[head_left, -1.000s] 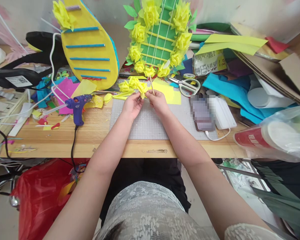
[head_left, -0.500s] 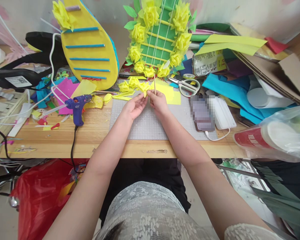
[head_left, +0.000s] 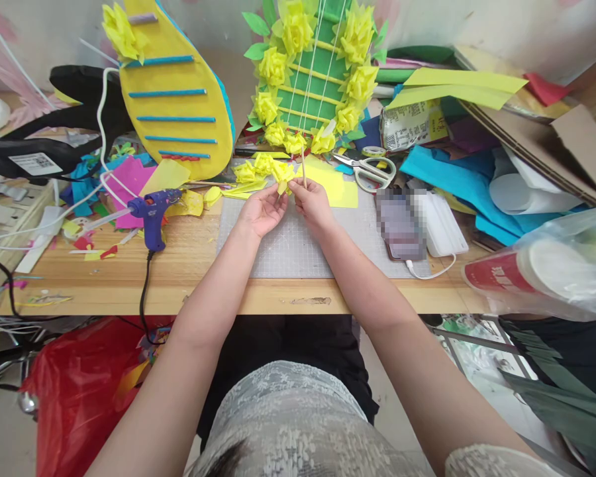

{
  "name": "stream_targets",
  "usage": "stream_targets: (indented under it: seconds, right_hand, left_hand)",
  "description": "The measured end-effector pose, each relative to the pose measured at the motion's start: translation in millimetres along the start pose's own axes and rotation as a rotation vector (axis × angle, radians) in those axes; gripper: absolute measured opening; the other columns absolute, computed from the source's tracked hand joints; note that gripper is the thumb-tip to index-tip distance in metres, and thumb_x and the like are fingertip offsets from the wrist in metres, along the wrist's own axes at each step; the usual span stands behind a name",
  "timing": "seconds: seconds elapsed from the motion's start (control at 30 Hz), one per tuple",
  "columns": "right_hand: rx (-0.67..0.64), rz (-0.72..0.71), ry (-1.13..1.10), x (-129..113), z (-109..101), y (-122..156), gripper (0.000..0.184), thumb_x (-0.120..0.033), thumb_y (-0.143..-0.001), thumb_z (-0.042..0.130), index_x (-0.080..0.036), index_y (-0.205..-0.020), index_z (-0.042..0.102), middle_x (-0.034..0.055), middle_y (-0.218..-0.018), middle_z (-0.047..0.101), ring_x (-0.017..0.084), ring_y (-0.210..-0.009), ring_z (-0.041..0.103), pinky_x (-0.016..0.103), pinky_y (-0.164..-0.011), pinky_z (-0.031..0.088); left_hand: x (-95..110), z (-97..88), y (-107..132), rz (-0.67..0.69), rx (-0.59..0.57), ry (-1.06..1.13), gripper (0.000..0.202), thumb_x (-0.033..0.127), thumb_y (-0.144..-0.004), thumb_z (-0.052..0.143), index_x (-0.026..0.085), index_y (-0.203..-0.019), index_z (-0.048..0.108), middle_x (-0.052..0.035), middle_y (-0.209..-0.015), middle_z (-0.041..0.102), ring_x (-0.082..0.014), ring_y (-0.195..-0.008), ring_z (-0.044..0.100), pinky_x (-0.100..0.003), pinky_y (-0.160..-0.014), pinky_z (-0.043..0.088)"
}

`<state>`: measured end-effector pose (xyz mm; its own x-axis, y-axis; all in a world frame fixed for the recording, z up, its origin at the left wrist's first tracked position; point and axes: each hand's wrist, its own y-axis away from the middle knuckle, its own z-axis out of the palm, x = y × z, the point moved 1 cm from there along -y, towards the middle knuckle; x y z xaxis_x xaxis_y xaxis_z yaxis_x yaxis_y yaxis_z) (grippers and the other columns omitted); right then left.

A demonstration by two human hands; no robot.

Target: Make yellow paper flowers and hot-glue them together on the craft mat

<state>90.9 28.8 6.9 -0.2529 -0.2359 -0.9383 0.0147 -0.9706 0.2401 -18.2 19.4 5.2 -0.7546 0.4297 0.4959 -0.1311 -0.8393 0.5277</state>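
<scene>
My left hand [head_left: 263,211] is closed in a pinch at the base of a yellow paper flower [head_left: 281,172], palm turned up. Close beside it, my right hand [head_left: 312,200] grips a thin wooden stick [head_left: 304,164] that points upward; its fingertips are at the flower's edge. Whether they also pinch the paper is hidden. More yellow paper flowers [head_left: 258,165] lie just behind my left hand. Yellow paper sheets [head_left: 345,192] lie on the grey cutting mat [head_left: 293,255] behind my right hand.
A purple glue gun [head_left: 153,218] stands at left before a yellow panel [head_left: 179,99] with blue sticks. A green stringed piece [head_left: 322,86] edged with yellow flowers stands behind. Scissors [head_left: 372,173], a phone [head_left: 401,225], a white power bank [head_left: 440,222] and a bagged cup [head_left: 506,273] are right.
Both hands have shifted very slightly left, along with the whole view. The flower and stick remain held, with the fingers slightly turned.
</scene>
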Motion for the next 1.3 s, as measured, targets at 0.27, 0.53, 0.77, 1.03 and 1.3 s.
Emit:
stream_targets:
  seconds: [0.27,0.53,0.77,1.03,1.3]
  right_hand:
    - [0.012,-0.029,0.030,7.3,0.4,-2.0,0.015,-0.021,-0.080,0.058,-0.019,-0.070,0.047,-0.0117,-0.045,0.029,0.002,-0.038,0.019,0.019,-0.039,0.017]
    - [-0.002,-0.094,0.057,12.4,2.6,-4.2,0.011,-0.019,-0.078,0.058,-0.018,-0.071,0.050,-0.0095,-0.053,0.039,0.003,-0.043,0.024,0.020,-0.042,0.020]
    - [-0.023,-0.141,0.024,13.2,2.2,-5.4,0.013,-0.019,-0.075,0.059,-0.017,-0.068,0.048,-0.0073,-0.060,0.045,0.002,-0.051,0.036,0.017,-0.049,0.030]
    - [-0.018,-0.190,0.008,19.8,1.3,-9.9,0.017,-0.024,-0.075,0.061,-0.018,-0.067,0.046,-0.0061,-0.062,0.046,0.003,-0.056,0.041,0.017,-0.054,0.036]
    - [-0.055,-0.130,0.100,14.0,0.1,-4.8,0.029,-0.042,-0.075,0.065,-0.021,-0.074,0.044,-0.0096,-0.055,0.029,0.003,-0.043,0.022,0.020,-0.040,0.020]
  left_hand:
    - [-8.6,6.5,2.6,0.276,0.090,-0.093,0.030,-0.001,-0.074,0.059,0.018,-0.095,0.053,0.0052,-0.072,0.066,-0.0063,-0.073,0.067,-0.021,-0.086,0.050]
    - [-8.6,6.3,2.3,0.363,0.155,-0.110,0.048,0.001,-0.068,0.065,0.024,-0.106,0.046,0.0047,-0.082,0.069,-0.0072,-0.078,0.068,-0.021,-0.085,0.048]
    - [-7.4,4.9,-0.2,0.405,0.119,-0.109,0.028,0.005,-0.074,0.063,0.020,-0.089,0.044,0.0061,-0.066,0.063,-0.0076,-0.068,0.066,-0.024,-0.084,0.050]
    - [-13.3,7.2,-2.1,0.488,0.114,-0.121,0.045,-0.003,-0.065,0.068,0.021,-0.094,0.043,0.0048,-0.077,0.065,-0.0102,-0.083,0.068,-0.027,-0.092,0.047]
    - [-8.0,1.1,-6.3,0.508,0.169,-0.132,0.039,0.003,-0.067,0.067,0.023,-0.092,0.045,0.0078,-0.069,0.061,-0.0083,-0.072,0.065,-0.023,-0.078,0.049]
